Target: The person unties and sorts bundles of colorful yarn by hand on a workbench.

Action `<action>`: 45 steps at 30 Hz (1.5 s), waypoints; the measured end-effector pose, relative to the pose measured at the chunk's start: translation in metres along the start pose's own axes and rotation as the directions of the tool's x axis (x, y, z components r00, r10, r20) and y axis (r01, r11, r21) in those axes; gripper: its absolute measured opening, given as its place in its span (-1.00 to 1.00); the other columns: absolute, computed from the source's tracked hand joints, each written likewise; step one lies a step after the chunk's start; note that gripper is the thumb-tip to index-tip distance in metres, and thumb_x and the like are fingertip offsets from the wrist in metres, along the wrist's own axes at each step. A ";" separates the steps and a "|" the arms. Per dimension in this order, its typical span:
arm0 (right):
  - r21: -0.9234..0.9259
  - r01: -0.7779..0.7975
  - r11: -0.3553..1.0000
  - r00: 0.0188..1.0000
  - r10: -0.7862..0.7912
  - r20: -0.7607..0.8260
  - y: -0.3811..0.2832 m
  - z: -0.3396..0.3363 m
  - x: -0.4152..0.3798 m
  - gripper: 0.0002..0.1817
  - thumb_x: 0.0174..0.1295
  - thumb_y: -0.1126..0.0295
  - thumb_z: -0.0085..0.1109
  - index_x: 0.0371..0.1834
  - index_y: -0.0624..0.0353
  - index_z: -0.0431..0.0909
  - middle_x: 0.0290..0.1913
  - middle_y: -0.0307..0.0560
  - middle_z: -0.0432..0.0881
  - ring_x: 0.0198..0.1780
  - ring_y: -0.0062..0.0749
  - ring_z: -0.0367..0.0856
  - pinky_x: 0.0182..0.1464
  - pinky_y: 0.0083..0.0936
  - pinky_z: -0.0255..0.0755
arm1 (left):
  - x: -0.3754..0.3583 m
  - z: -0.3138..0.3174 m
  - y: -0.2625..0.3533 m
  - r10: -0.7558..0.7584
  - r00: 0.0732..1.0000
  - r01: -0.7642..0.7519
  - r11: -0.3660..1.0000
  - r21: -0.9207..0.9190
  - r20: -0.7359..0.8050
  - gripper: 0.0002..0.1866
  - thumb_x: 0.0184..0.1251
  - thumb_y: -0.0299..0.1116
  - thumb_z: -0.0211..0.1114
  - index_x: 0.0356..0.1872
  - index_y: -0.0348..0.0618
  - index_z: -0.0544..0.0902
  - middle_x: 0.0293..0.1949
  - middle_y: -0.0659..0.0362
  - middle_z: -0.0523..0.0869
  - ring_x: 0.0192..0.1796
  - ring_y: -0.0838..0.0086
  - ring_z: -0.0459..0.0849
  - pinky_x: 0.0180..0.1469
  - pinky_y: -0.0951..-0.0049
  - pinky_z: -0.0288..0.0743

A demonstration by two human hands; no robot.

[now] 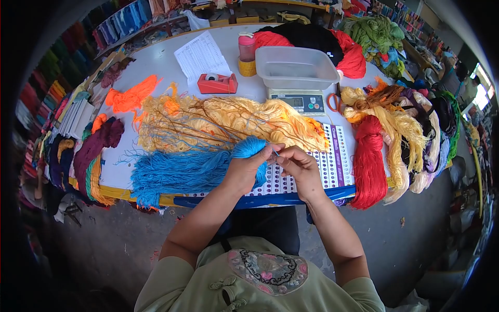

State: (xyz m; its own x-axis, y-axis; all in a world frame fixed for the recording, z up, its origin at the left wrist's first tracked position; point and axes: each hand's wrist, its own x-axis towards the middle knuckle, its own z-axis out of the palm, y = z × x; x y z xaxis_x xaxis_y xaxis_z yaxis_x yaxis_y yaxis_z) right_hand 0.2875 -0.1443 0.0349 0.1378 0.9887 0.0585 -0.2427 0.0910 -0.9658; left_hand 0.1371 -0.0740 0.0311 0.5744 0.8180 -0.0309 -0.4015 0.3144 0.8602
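Blue yarn [192, 169] lies at the worktop's [156, 65] near edge. Left hand [248, 167] grips its looped end; right hand [297, 165] pinches a blue strand [275, 151] beside it. Yellow yarn [228, 122] lies behind, scale [297, 99] beyond.

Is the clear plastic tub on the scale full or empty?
Empty. The clear plastic tub sits upright on the grey digital scale, and only its bare pale bottom shows through, with no yarn inside.

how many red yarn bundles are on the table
2: one red yarn skein hangs off the near right edge, another red bundle lies at the far side behind the scale. More may be hidden.
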 end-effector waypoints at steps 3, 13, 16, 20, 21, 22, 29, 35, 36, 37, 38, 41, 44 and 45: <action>-0.007 -0.021 1.000 1.000 0.021 -0.002 -0.001 -0.003 -0.001 -0.93 0.30 0.48 0.20 -0.20 0.13 0.64 -0.21 -0.32 0.63 -0.19 -0.70 0.56 -0.28 -0.72 0.43 | 0.000 0.004 -0.004 -0.004 1.000 0.004 1.000 0.005 -0.013 -0.72 0.36 -0.37 0.31 0.00 -0.32 0.64 -0.02 0.08 0.72 0.04 0.44 0.66 0.14 0.43 0.50; 0.100 -0.095 0.991 0.994 0.099 -0.039 0.003 -0.011 0.000 -0.94 0.32 0.45 0.17 -0.23 0.16 0.61 -0.24 -0.25 0.65 -0.26 -0.64 0.62 -0.31 -0.72 0.46 | 0.006 0.000 -0.018 -0.027 1.000 0.026 0.998 -0.058 -0.014 -0.72 0.37 -0.39 0.30 0.02 -0.33 0.62 -0.03 0.10 0.70 0.03 0.46 0.65 0.12 0.44 0.49; 0.011 -0.076 0.997 0.994 0.077 -0.077 0.003 -0.008 0.000 -0.93 0.34 0.43 0.16 -0.21 0.18 0.56 -0.25 -0.20 0.66 -0.28 -0.67 0.63 -0.35 -0.74 0.47 | 0.004 0.003 -0.017 -0.013 0.999 0.012 0.999 -0.038 -0.029 -0.70 0.37 -0.36 0.31 0.03 -0.32 0.62 -0.02 0.10 0.70 0.01 0.46 0.65 0.11 0.45 0.50; -0.265 0.056 0.963 0.993 -0.082 -0.089 0.011 -0.004 0.000 -0.91 0.38 0.41 0.14 -0.17 0.18 0.53 -0.27 -0.18 0.65 -0.31 -0.70 0.62 -0.41 -0.77 0.46 | 0.003 0.008 -0.019 0.041 0.995 -0.039 0.999 0.030 -0.086 -0.68 0.36 -0.34 0.32 0.04 -0.31 0.61 -0.03 0.12 0.70 -0.01 0.48 0.65 0.07 0.47 0.52; -0.239 0.053 0.970 0.993 -0.077 -0.094 0.011 -0.003 0.001 -0.91 0.38 0.40 0.14 -0.17 0.18 0.52 -0.28 -0.18 0.65 -0.33 -0.70 0.61 -0.41 -0.76 0.47 | 0.003 0.008 -0.020 0.036 0.996 -0.034 0.999 0.021 -0.085 -0.68 0.36 -0.34 0.32 0.04 -0.31 0.61 -0.04 0.13 0.70 -0.01 0.48 0.65 0.06 0.48 0.52; -0.213 0.050 0.976 0.992 -0.073 -0.098 0.010 -0.003 0.002 -0.91 0.38 0.40 0.14 -0.18 0.18 0.52 -0.28 -0.19 0.64 -0.34 -0.70 0.61 -0.41 -0.76 0.48 | 0.004 0.008 -0.020 0.031 0.996 -0.030 0.999 0.012 -0.084 -0.68 0.36 -0.34 0.32 0.05 -0.30 0.61 -0.04 0.13 0.70 -0.02 0.49 0.66 0.06 0.48 0.52; 0.173 -0.051 0.984 0.993 0.068 -0.096 0.007 -0.007 -0.001 -0.93 0.38 0.42 0.10 -0.20 0.17 0.52 -0.29 -0.22 0.61 -0.42 -0.70 0.55 -0.39 -0.73 0.48 | 0.001 0.012 -0.013 -0.024 0.998 0.017 0.994 -0.105 -0.063 -0.69 0.37 -0.35 0.29 0.04 -0.30 0.61 -0.03 0.12 0.70 -0.01 0.46 0.65 0.07 0.46 0.52; 0.434 -0.459 0.775 0.888 0.401 0.224 -0.006 -0.022 -0.015 -0.96 0.35 0.41 0.10 -0.23 0.09 0.52 -0.37 -0.28 0.56 -0.53 -0.72 0.39 -0.41 -0.73 0.42 | 0.008 0.008 -0.001 0.035 0.999 -0.037 0.995 -0.089 -0.022 -0.69 0.40 -0.27 0.14 -0.02 -0.30 0.58 0.09 -0.10 0.66 0.08 0.22 0.66 -0.04 0.40 0.57; 0.383 -0.376 0.844 0.926 0.353 0.132 -0.005 -0.032 -0.017 -0.97 0.35 0.41 0.10 -0.21 0.06 0.53 -0.37 -0.30 0.55 -0.49 -0.71 0.43 -0.35 -0.70 0.43 | 0.010 0.004 0.005 -0.094 0.996 0.093 0.990 -0.106 -0.004 -0.72 0.39 -0.27 0.15 -0.07 -0.28 0.58 0.09 -0.13 0.65 0.07 0.21 0.67 -0.09 0.40 0.57; 0.321 -0.292 0.901 0.955 0.295 0.043 -0.004 -0.045 -0.019 -0.96 0.34 0.41 0.10 -0.20 0.03 0.53 -0.37 -0.32 0.54 -0.44 -0.69 0.46 -0.30 -0.68 0.45 | 0.012 -0.007 0.015 -0.222 0.975 0.222 0.967 -0.121 0.016 -0.75 0.38 -0.27 0.16 -0.13 -0.27 0.58 0.10 -0.16 0.64 0.06 0.21 0.68 -0.14 0.39 0.57; 0.245 -0.211 0.946 0.973 0.228 -0.041 -0.006 -0.060 -0.021 -0.95 0.34 0.41 0.10 -0.19 0.00 0.54 -0.37 -0.34 0.53 -0.40 -0.68 0.50 -0.24 -0.65 0.47 | 0.013 -0.019 0.025 -0.345 0.938 0.347 0.928 -0.135 0.039 -0.77 0.38 -0.27 0.16 -0.18 -0.25 0.58 0.11 -0.18 0.63 0.04 0.20 0.69 -0.18 0.39 0.58; 0.373 0.118 0.920 0.878 0.079 -0.472 -0.040 -0.135 -0.030 -0.88 0.39 0.32 0.06 -0.13 0.05 0.54 -0.15 -0.20 0.58 -0.05 -0.45 0.54 0.11 -0.42 0.44 | 0.013 -0.073 0.048 -0.207 0.950 0.172 0.972 -0.160 -0.235 -0.84 0.39 -0.34 0.16 -0.19 -0.22 0.52 -0.15 -0.02 0.72 -0.38 0.50 0.65 -0.49 0.64 0.44; 0.147 0.475 0.868 0.593 -0.192 -0.782 -0.069 -0.292 -0.071 -0.78 0.43 0.33 -0.08 -0.26 0.19 0.54 -0.25 -0.13 0.63 -0.14 -0.37 0.60 0.10 -0.27 0.51 | 0.009 -0.142 0.069 -0.060 0.979 -0.050 0.858 -0.512 -0.197 -0.72 0.46 -0.30 0.13 -0.02 -0.35 0.52 -0.43 0.22 0.60 -0.55 0.71 0.42 -0.61 0.76 0.27; -0.017 0.625 0.780 0.382 -0.325 -0.865 -0.079 -0.345 -0.094 -0.83 0.38 0.38 -0.06 -0.30 0.17 0.51 -0.30 -0.17 0.59 -0.18 -0.39 0.57 0.06 -0.33 0.50 | 0.002 -0.140 0.080 0.012 0.978 -0.122 0.847 -0.518 -0.210 -0.68 0.47 -0.29 0.13 0.02 -0.37 0.51 -0.47 0.25 0.56 -0.56 0.74 0.39 -0.63 0.76 0.25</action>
State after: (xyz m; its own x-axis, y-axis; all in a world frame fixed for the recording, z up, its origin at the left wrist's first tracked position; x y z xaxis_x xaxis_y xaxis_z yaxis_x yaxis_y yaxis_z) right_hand 0.6256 -0.2853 0.0189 0.9624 0.2449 0.1175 -0.0868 0.6872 -0.7212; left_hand 0.0065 0.0200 0.0284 0.4068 0.9046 -0.1270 -0.7793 0.4162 0.4685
